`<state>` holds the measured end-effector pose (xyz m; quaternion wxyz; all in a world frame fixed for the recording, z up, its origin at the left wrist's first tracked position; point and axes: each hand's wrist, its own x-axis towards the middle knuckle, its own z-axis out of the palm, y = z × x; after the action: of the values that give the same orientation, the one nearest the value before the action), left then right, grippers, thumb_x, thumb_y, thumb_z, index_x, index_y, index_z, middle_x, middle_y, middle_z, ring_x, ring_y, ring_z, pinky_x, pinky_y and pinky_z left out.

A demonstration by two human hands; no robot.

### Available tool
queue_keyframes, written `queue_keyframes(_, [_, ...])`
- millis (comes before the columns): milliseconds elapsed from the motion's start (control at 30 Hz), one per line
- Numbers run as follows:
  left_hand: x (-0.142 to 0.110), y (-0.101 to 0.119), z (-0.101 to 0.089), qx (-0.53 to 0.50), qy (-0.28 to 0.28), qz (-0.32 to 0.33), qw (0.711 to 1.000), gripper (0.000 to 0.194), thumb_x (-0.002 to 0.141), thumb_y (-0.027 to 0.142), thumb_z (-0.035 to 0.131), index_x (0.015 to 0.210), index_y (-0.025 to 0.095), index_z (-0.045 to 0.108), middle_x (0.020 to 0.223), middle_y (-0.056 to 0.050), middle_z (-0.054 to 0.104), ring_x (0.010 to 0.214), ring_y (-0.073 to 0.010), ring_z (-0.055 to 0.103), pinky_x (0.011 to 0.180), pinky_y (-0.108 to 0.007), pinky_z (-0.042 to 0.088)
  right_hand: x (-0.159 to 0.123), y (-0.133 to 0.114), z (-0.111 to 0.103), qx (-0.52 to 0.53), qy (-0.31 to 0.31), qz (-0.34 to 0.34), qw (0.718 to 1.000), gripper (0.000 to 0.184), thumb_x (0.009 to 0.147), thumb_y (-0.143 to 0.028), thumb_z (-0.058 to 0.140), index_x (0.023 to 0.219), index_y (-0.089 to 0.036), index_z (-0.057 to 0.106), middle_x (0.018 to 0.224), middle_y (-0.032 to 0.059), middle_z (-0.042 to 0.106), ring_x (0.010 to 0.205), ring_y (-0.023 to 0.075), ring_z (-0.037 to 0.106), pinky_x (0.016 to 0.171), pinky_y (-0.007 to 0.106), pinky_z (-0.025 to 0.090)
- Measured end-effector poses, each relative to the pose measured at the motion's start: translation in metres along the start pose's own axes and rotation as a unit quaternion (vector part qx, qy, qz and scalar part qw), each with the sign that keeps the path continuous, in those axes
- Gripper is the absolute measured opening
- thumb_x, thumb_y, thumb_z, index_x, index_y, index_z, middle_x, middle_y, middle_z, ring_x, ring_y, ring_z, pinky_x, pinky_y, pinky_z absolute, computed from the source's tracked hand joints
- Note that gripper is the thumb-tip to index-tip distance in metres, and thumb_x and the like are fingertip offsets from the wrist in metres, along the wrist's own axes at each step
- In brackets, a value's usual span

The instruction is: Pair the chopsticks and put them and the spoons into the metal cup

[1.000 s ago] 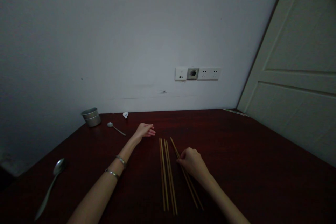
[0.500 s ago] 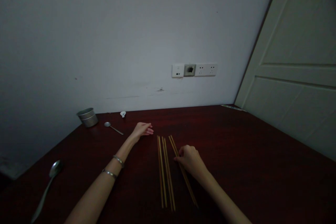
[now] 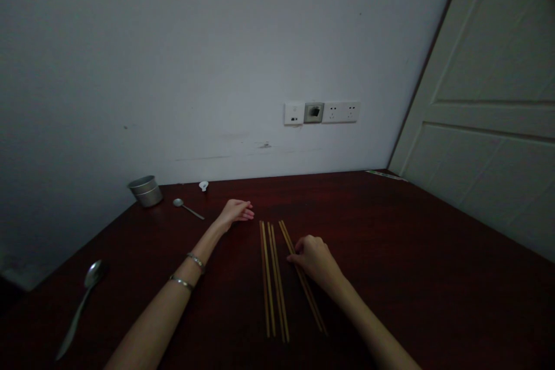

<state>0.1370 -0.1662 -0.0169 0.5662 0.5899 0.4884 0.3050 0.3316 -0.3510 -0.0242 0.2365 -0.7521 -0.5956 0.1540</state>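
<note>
Several slim wooden chopsticks lie lengthwise on the dark red table. Two pairs of chopsticks [image 3: 273, 283] run side by side in the middle. To their right a slanted pair of chopsticks [image 3: 309, 295] is pinched near its upper half by the thumb and fingers of my right hand [image 3: 315, 257]. My left hand [image 3: 236, 211] rests up and left of the middle pairs, apart from them, its fingers loosely stretched with nothing in them. Two silver bangles [image 3: 186, 272] circle the left forearm.
A metal cup [image 3: 146, 192] stands at the back left, near a small spoon [image 3: 188, 208] and a white spoon-like piece [image 3: 203, 185]. A larger spoon [image 3: 82, 306] lies front left. Behind the table [image 3: 390, 243] is a wall with sockets [image 3: 340, 112]; a door [image 3: 489, 104] borders the right.
The view has tilted very slightly, shifting everything up a little. Both hands and the chopsticks keep practically the same places.
</note>
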Motion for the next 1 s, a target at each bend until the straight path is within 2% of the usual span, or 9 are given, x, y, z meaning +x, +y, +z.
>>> queue_keyframes(267, [-0.001,-0.001,0.0,-0.004,-0.011,0.005,1.0,0.024,0.077,0.034,0.054,0.077,0.01,0.056,0.064,-0.008,0.066,0.058,-0.015,0.063,0.061,-0.025,0.048,0.003,0.003,0.005,0.021,-0.01,0.009,1.0,0.018,0.059,-0.032,0.069,0.067,-0.017,0.06,0.069,0.0033,0.064,0.062,0.0157,0.061,0.052,0.021,0.039])
queue_keyframes(467, [-0.002,0.0,0.001,-0.007,-0.01,0.003,1.0,0.023,0.075,0.033,0.056,0.076,0.01,0.056,0.064,-0.009,0.066,0.058,-0.0153,0.063,0.064,-0.027,0.048,0.005,0.004,0.015,0.084,-0.046,0.031,0.995,0.017,0.062,-0.029,0.065,0.071,-0.016,0.059,0.069,0.0029,0.063,0.049,0.0113,0.059,0.041,0.018,0.04])
queue_keyframes(633, [-0.003,-0.004,0.0,-0.013,-0.011,0.003,1.0,0.021,0.075,0.032,0.055,0.075,0.01,0.056,0.065,-0.009,0.066,0.059,-0.0153,0.063,0.065,-0.027,0.048,0.005,0.003,0.016,0.102,-0.045,0.025,0.993,0.014,0.061,-0.025,0.065,0.068,-0.015,0.058,0.067,0.0032,0.064,0.05,0.0115,0.06,0.038,0.015,0.041])
queue_keyframes(833, [-0.003,-0.009,-0.002,-0.02,-0.009,0.006,1.0,0.021,0.075,0.03,0.056,0.076,0.01,0.057,0.066,-0.01,0.066,0.06,-0.0151,0.063,0.066,-0.027,0.049,0.001,-0.005,0.015,0.156,-0.091,0.036,0.983,0.015,0.063,-0.025,0.064,0.07,-0.014,0.057,0.068,0.0039,0.063,0.045,0.0117,0.059,0.03,0.015,0.041])
queue_keyframes(1000, [-0.001,-0.011,-0.002,-0.028,-0.015,0.011,0.999,0.018,0.074,0.028,0.057,0.076,0.01,0.058,0.066,-0.009,0.066,0.06,-0.0147,0.063,0.066,-0.027,0.049,0.0,-0.009,0.016,0.17,-0.093,0.036,0.98,0.012,0.063,-0.023,0.061,0.07,-0.013,0.056,0.067,0.0038,0.063,0.043,0.0113,0.058,0.029,0.015,0.043])
